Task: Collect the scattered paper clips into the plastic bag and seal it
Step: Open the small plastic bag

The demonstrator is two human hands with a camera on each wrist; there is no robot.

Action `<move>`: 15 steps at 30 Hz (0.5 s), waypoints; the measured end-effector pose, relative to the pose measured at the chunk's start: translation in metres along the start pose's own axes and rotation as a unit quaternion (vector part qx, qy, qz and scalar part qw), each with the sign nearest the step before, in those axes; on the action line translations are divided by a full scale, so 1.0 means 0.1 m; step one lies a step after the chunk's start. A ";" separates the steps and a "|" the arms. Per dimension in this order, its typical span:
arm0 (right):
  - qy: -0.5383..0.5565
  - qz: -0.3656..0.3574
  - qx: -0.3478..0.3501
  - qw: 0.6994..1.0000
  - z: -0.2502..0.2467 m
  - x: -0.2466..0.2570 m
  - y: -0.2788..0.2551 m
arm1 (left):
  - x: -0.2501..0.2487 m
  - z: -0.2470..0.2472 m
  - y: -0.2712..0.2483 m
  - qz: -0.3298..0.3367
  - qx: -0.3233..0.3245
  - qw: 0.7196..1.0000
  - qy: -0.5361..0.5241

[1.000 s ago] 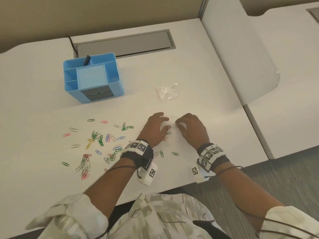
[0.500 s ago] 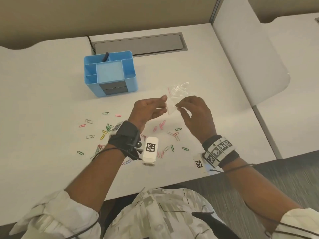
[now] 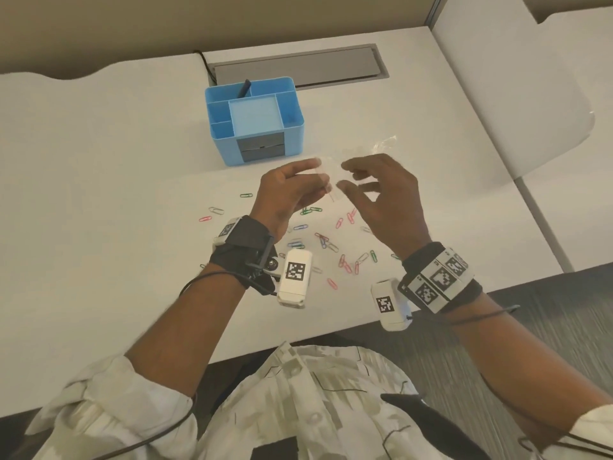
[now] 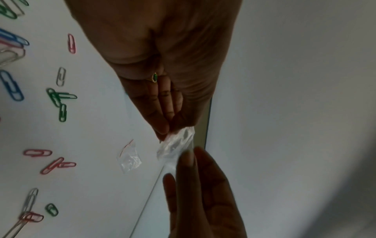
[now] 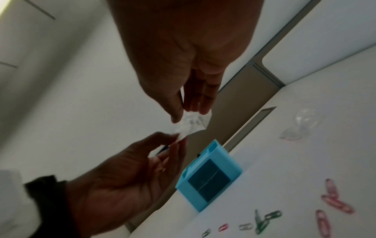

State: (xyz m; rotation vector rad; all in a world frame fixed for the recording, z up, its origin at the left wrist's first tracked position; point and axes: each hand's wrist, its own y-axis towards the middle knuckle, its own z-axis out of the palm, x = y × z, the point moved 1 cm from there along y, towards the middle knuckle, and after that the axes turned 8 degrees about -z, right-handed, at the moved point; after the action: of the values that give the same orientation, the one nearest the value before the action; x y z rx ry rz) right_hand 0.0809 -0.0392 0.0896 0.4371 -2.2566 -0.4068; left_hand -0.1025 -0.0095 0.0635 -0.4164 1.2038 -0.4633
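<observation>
A small clear plastic bag (image 3: pixel 330 176) hangs in the air between my two hands, above the white desk (image 3: pixel 116 194). My left hand (image 3: pixel 320 172) pinches its left edge between thumb and fingers; the left wrist view shows the same pinch on the bag (image 4: pixel 179 141). From the right, my right hand (image 3: pixel 345 175) pinches the other edge, and its fingertips (image 5: pixel 177 117) lie on the crumpled bag (image 5: pixel 191 124). Several coloured paper clips (image 3: pixel 345 260) lie scattered on the desk below my wrists. More paper clips (image 4: pixel 59 99) show in the left wrist view.
A second clear bag (image 3: pixel 384 144) lies on the desk beyond my right hand. A blue desk organizer (image 3: pixel 255 121) stands behind my left hand, with a grey cable hatch (image 3: pixel 298 66) further back. The desk's front edge (image 3: pixel 331 330) runs just under my wrists.
Both hands were down on the desk at the bag one second ago. They have lifted it off the surface and now hold it in the air between them.
</observation>
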 end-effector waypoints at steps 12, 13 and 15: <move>0.131 0.124 0.042 0.983 0.30 0.55 0.03 | -0.08 -0.43 -0.31 0.025 0.039 0.999 0.004; 0.147 0.135 0.048 0.979 0.30 0.57 0.04 | -0.08 -0.46 -0.32 0.024 0.040 0.999 0.005; 0.178 0.162 0.060 0.969 0.30 0.57 0.05 | -0.09 -0.52 -0.33 0.022 0.044 0.999 0.009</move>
State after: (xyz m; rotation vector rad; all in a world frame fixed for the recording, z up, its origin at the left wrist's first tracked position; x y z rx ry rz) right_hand 0.0213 -0.0550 0.1091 0.1763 -1.9580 -0.0180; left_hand -0.1580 -0.0357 0.0727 -0.3100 1.2028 -0.4805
